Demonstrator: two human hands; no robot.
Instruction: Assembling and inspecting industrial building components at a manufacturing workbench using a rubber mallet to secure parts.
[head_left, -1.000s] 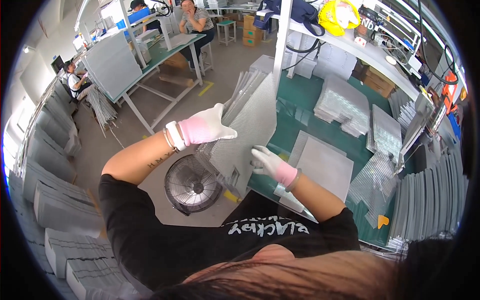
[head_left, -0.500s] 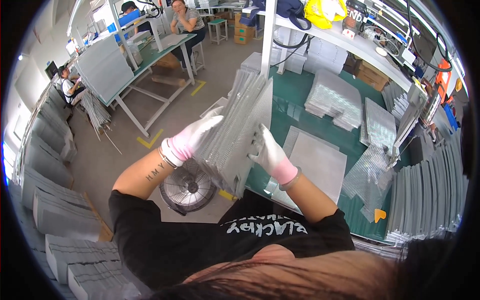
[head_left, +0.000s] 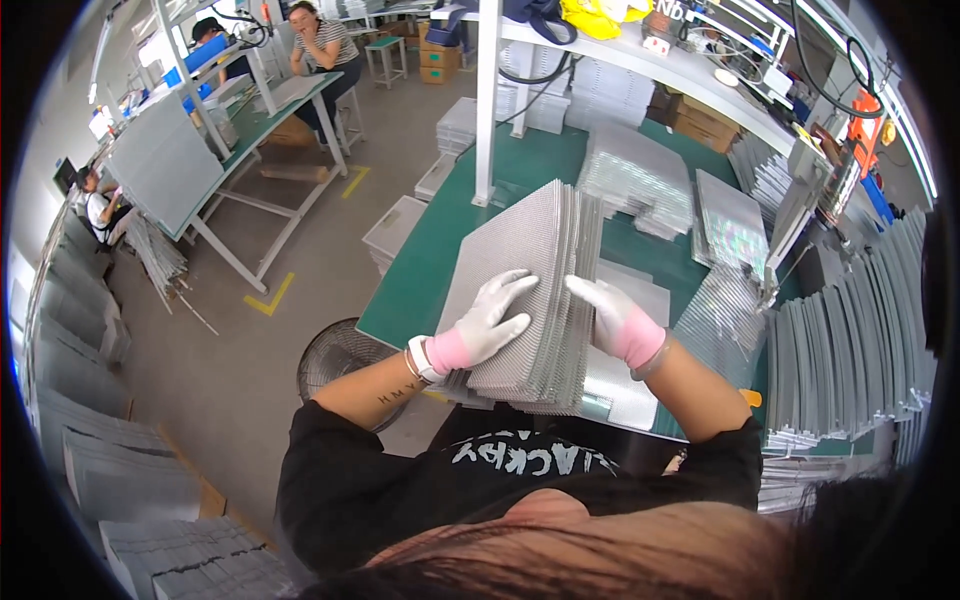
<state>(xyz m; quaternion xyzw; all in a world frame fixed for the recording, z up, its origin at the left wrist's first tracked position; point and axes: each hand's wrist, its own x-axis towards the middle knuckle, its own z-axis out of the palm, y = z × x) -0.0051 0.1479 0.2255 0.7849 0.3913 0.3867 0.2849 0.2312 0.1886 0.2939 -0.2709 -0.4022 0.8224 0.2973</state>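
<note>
A thick stack of silvery-grey mesh sheets (head_left: 530, 240) stands on edge, leaning a little, at the near side of the green-topped table (head_left: 420, 275). My left hand (head_left: 487, 325), in a white glove with a pink cuff, presses its palm and spread fingers against the stack's left face. On the opposite side my right hand (head_left: 620, 322), gloved the same way, grips the stack's right edge, its fingers partly hidden behind it. Between them the hands clamp the sheets together. Beneath and to the right lies a pale flat sheet (head_left: 620, 385), partly covered by the stack.
Piled clear mesh sheets (head_left: 640, 175) lie farther back on the table, with more sheets (head_left: 730, 220) to their right. Grey panels (head_left: 850, 350) stand upright at the far right. A white post (head_left: 487, 110) rises from the table. A round floor fan (head_left: 340, 365) sits left below.
The stack has swung from leaning right to facing left and come down over the table edge. Both hands moved right with it, and my view has shifted rightward.
</note>
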